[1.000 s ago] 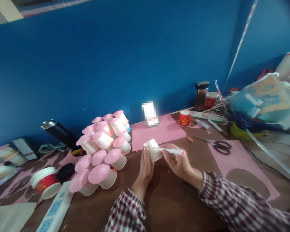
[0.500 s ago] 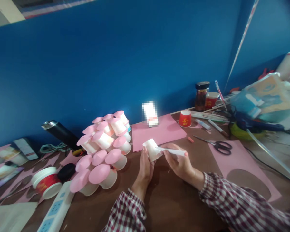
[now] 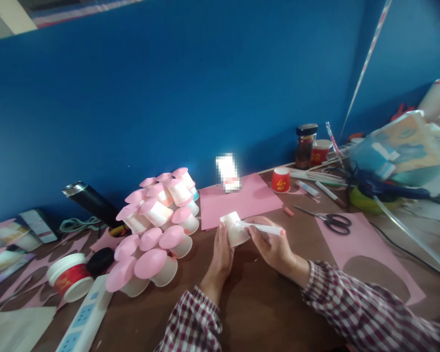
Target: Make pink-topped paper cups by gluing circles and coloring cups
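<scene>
On brown tabletop (image 3: 264, 313), centre: left hand (image 3: 220, 255) grips small white paper cup (image 3: 234, 228), base partly hidden; right hand (image 3: 273, 244) pinches slim white glue stick (image 3: 261, 228), tip on cup. Pink-lidded cup pile (image 3: 156, 222) at 9 o'clock.

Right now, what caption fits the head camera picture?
Left hand holds a white paper cup; right hand presses a white glue stick against it.

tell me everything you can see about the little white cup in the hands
The white paper cup is small, plain and tapered, lying tipped on its side above the brown table, its flat base turned up and away toward the blue wall. The left hand grips it from the left. The right hand holds a white stick-like tool with a pink end, its tip against the cup's side. Its mouth is not visible.
</scene>
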